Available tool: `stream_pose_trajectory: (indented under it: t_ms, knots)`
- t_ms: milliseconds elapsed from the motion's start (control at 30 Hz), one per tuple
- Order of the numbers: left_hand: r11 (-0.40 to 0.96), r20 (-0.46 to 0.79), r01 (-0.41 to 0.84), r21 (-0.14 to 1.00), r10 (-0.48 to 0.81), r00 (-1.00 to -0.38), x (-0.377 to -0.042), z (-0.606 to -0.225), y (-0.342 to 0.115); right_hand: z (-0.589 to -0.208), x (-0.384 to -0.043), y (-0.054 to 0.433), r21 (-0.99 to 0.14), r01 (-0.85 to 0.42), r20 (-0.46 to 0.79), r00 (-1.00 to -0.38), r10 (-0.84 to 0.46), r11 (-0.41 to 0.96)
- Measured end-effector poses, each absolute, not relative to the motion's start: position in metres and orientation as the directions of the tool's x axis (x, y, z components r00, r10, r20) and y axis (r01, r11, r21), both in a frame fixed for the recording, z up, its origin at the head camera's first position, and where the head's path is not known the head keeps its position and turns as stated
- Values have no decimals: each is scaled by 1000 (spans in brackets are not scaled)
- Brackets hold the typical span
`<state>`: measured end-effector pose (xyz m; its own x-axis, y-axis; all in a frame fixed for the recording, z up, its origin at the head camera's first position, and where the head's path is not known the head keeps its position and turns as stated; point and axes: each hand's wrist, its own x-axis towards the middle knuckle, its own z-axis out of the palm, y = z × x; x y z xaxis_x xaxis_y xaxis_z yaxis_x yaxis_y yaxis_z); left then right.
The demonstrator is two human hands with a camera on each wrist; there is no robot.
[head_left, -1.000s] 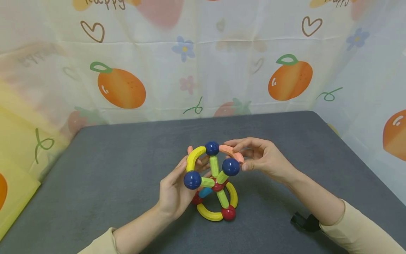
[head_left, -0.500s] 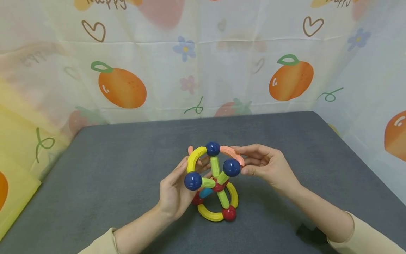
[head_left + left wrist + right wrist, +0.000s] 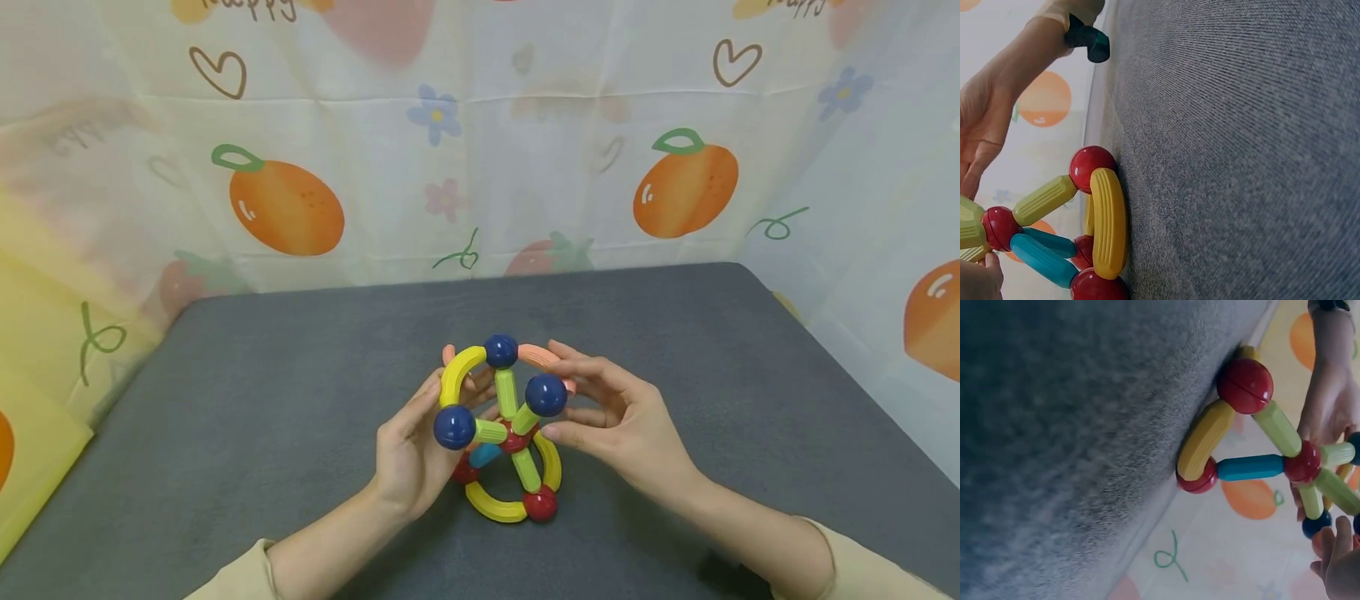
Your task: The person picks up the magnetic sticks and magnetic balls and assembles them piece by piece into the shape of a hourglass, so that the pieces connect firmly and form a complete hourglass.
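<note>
A toy construction of magnetic sticks and balls stands upright on the grey surface, with a red ball (image 3: 514, 437) at its centre. Green sticks run from it to blue balls (image 3: 501, 351) above; below, blue sticks (image 3: 1250, 467) and a green one reach red balls (image 3: 1091, 167) joined by yellow curved sticks (image 3: 1109, 224). My left hand (image 3: 412, 454) holds its left side, thumb by the upper yellow curved stick (image 3: 459, 372), fingers behind. My right hand (image 3: 637, 425) curls its fingers about the pink curved stick (image 3: 536, 356), the thumb below the right blue ball (image 3: 546, 394).
The dark grey tabletop (image 3: 300, 367) stretches around the toy. A fruit-printed curtain (image 3: 465, 167) hangs behind and at both sides. A black strap-like item (image 3: 723, 573) shows dimly by the right sleeve (image 3: 847, 558).
My right hand has shifted left and closer over the pink curved stick; its thumb has moved from the stick's lower end to below the right blue ball. The left hand and toy stay put.
</note>
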<state>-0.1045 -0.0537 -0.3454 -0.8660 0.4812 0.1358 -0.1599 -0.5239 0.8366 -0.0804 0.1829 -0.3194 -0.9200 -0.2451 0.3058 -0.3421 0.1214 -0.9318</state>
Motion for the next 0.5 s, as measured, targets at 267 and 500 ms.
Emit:
stream_pose_trajectory:
  t_ms: [267,500]
  knots:
    - [-519,127,-162,839,477,-870,-104,-345,-53,-318,-83,177,-929,-347,309,-919,-246,129]
    - [-524,124,-166,835,473,-872,-104,-345,-54,-317,-85,176,-927,-357,320,-912,-257,115]
